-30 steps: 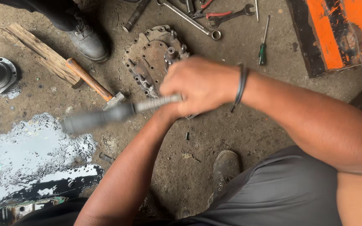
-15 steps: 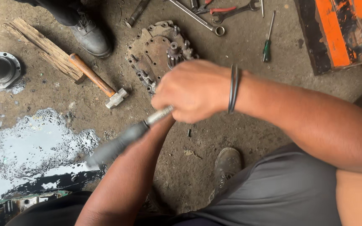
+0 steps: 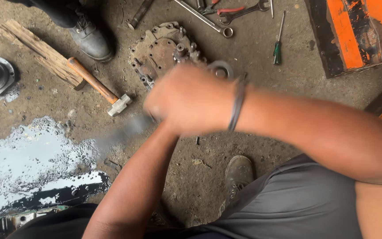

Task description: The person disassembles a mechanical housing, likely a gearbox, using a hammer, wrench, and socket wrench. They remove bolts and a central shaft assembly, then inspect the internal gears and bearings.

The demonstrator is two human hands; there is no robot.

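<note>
The fingers (image 3: 161,105) of the right hand (image 3: 191,98) are clenching in a fist around the near end of a grey rod-shaped tool (image 3: 124,130), which is showing only as a motion-blurred streak running down and to the left of the fingers, just above the concrete floor (image 3: 261,102). The left hand is lying hidden beneath the right fist, so its grip cannot be told; only the left forearm (image 3: 133,190) is showing, rising from below to meet the fist.

Judged from the blur, a fast stroke or shake of the tool is in hand. A further stroke is calling for a firm two-handed hold and a path clear of the hammer (image 3: 96,86), which is lying just left of the fingers.

The right arm is reaching in from the right, wrist straight and knuckles up, with a dark band (image 3: 237,104) at the wrist. A round metal housing (image 3: 158,48) is lying just beyond the fingers, with a steel ring (image 3: 220,69) beside it. A green screwdriver (image 3: 278,46) is lying farther to the right.
</note>
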